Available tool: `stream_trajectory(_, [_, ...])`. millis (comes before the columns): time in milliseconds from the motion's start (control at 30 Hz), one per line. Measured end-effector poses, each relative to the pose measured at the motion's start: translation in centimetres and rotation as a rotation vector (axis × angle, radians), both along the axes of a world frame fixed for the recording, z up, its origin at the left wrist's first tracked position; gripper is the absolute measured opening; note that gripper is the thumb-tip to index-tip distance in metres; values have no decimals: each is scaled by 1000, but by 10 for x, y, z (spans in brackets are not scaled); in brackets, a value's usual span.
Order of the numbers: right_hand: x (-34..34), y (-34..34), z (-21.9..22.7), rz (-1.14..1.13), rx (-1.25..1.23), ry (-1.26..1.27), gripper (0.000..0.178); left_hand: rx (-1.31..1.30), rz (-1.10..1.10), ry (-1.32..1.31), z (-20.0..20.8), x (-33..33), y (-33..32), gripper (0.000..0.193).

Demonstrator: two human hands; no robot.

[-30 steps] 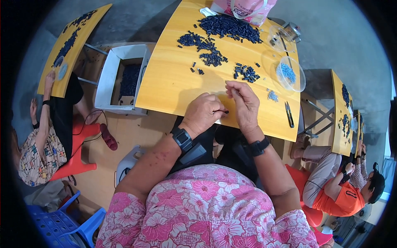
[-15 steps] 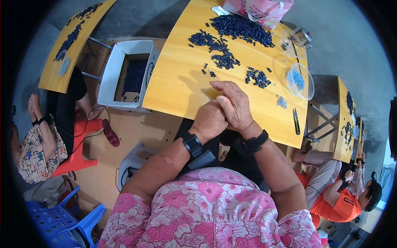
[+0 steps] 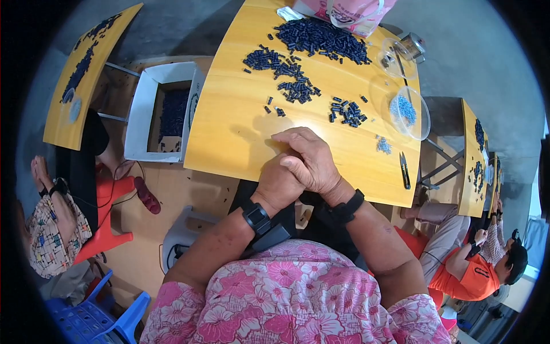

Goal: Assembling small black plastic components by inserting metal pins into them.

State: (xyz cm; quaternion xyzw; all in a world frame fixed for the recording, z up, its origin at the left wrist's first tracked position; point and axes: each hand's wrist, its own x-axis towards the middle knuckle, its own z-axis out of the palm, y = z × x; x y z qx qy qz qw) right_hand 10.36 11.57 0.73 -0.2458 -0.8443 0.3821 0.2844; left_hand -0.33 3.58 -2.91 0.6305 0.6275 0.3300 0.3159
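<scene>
My left hand (image 3: 278, 182) and my right hand (image 3: 316, 157) are clasped together at the near edge of the yellow table (image 3: 220, 135). The right hand is closed over the left, its thumb lying across it. The left hand looks rounded, but its fingers are hidden under the right. Beyond the hands lie a few loose small black cylindrical pieces (image 3: 279, 112) and a small cluster of the same pieces (image 3: 348, 113). Tiny pale-blue parts (image 3: 384, 145) are scattered at the right, near black-handled snips (image 3: 405, 171).
Larger heaps of black pieces (image 3: 323, 41) lie beside a pink bag (image 3: 366, 16). A clear tub of blue parts (image 3: 405, 110) stands at the right, near a metal can (image 3: 413, 47). Left of the table is a white box (image 3: 142, 112). People sit at neighbouring tables on both sides.
The table and its contents have shifted slightly leftward in view, while my clasped hands appear slightly lower and further left. They stay clasped; no piece has been picked up.
</scene>
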Motion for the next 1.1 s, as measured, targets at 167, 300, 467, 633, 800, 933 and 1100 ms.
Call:
stream_trajectory(167, [1, 2, 0, 7, -11, -19, 58, 15, 4, -38, 0, 1, 0, 30])
stream_trajectory(300, [1, 4, -2, 3, -6, -24, 59, 55, -53, 43, 0, 0, 0, 33])
stream_trajectory(467, [-2, 2, 1, 0, -34, -44, 59, 72, -60, 38, -5, -1, -2, 34])
stream_trajectory(633, [-2, 2, 1, -8, -27, -50, 58, 36, -60, -4, -5, -1, -2, 35])
stream_trajectory(800, [0, 0, -5, -13, -9, -28, 56, 31, -41, 1, 2, -1, -2, 33])
stream_trajectory(933, [0, -2, -5, -12, -31, -21, 53, 24, -15, -68, 3, 0, -4, 33])
stream_trajectory(1100, [0, 3, 3, 5, 4, -97, 43, 54, -32, -21, 13, -2, 0, 22])
